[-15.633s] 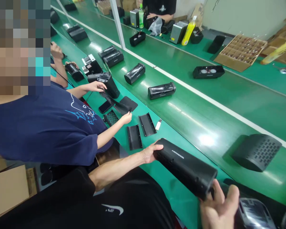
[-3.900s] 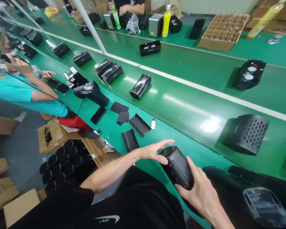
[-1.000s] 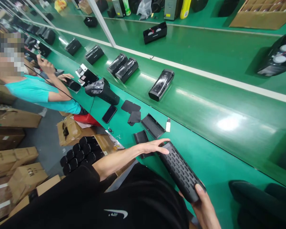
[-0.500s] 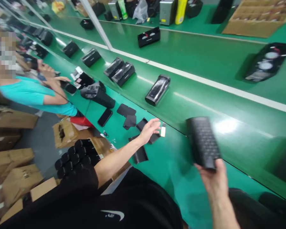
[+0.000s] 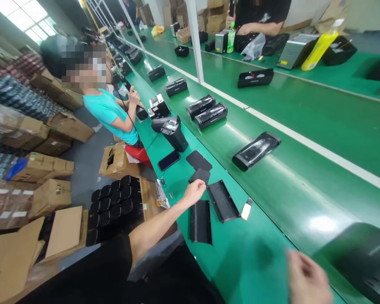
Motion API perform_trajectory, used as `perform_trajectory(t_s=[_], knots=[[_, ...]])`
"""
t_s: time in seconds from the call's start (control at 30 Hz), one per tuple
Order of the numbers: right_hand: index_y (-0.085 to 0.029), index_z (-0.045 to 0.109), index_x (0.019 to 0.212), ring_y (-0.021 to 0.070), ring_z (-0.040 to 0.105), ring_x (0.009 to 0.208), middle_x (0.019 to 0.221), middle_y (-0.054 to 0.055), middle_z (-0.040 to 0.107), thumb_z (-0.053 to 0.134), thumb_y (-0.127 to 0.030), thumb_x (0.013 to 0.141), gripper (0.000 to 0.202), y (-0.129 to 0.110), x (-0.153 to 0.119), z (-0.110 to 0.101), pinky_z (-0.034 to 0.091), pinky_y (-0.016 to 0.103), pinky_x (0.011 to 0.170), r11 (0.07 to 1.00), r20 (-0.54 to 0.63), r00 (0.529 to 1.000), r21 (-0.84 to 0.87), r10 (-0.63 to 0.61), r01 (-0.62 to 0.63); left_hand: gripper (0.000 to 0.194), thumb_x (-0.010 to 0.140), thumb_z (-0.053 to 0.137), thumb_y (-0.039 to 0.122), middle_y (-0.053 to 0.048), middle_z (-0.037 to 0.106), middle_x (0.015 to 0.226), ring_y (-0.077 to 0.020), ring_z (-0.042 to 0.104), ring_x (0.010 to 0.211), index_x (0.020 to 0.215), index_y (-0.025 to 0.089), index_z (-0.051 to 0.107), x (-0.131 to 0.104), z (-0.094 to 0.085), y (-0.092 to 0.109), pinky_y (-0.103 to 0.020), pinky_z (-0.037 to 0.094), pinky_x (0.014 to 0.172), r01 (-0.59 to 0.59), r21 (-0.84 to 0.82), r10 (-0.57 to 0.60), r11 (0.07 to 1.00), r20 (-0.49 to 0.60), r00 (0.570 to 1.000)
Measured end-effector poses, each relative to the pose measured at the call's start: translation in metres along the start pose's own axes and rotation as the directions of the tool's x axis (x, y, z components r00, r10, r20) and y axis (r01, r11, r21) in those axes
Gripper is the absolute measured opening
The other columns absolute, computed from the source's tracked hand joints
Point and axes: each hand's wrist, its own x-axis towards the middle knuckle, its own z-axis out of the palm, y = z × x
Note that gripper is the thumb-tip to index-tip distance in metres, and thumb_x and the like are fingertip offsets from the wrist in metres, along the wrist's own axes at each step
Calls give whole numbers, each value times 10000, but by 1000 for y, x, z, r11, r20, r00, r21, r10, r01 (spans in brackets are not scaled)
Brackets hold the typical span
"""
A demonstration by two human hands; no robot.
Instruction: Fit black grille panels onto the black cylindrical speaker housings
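My left hand (image 5: 194, 192) has its fingertips pinched together at the near edge of a black flat sheet (image 5: 200, 175); what they grip, if anything, is hidden. Another black sheet (image 5: 199, 160) lies just beyond. Close by on the green bench are two black trough-shaped panels, one upright to me (image 5: 201, 221) and one slanted (image 5: 224, 200). A small item with a pale handle (image 5: 246, 210) lies right of them. Low at the right, my right hand (image 5: 307, 276) is smeared by motion, its fingers unclear. Beside it is a large blurred black housing (image 5: 364, 257).
Several black speaker-like housings (image 5: 256, 150) lie along the green belt (image 5: 316, 177). A phone (image 5: 169, 161) and an upright black housing (image 5: 177, 135) are on the bench. A co-worker in a turquoise shirt (image 5: 106, 109) works at the left. An open carton of black parts (image 5: 117, 207) stands below.
The black ribbed piece has left my right hand, which is lower and further right. My left hand has drawn back from the panels, its spread fingers now pinched. The view has turned leftward and up.
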Motion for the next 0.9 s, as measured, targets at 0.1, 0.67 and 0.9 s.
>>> perform_trajectory(t_s=[0.1, 0.67, 0.9], knots=[[-215, 742, 1066, 310, 580, 816, 886, 98, 614, 594, -814, 724, 706, -27, -16, 79, 458, 458, 773, 945, 176, 964, -225, -200, 238, 270, 944, 600, 297, -101, 697, 1292, -270, 618, 1222, 1188, 222, 686, 12, 12, 11, -441, 418, 1143, -47, 124, 45, 991, 22, 999], [-207, 768, 789, 222, 565, 605, 665, 50, 660, 791, -818, 544, 658, -33, -38, 13, 490, 341, 584, 998, 316, 949, -57, -2, 21, 622, 928, 544, 687, -143, 733, 1134, -197, 729, 677, 1283, 178, 598, -29, -6, 24, -340, 615, 567, 282, -159, -54, 946, 782, 621], [-193, 791, 888, 144, 526, 566, 764, 24, 679, 971, -607, 523, 581, -12, -89, -30, 485, 280, 565, 899, 299, 920, 276, 255, -339, 495, 825, 780, 479, -54, 732, 765, -211, 732, 559, 1149, 172, 566, -87, 13, 22, -226, 526, 418, 438, -251, 53, 863, 908, 416]])
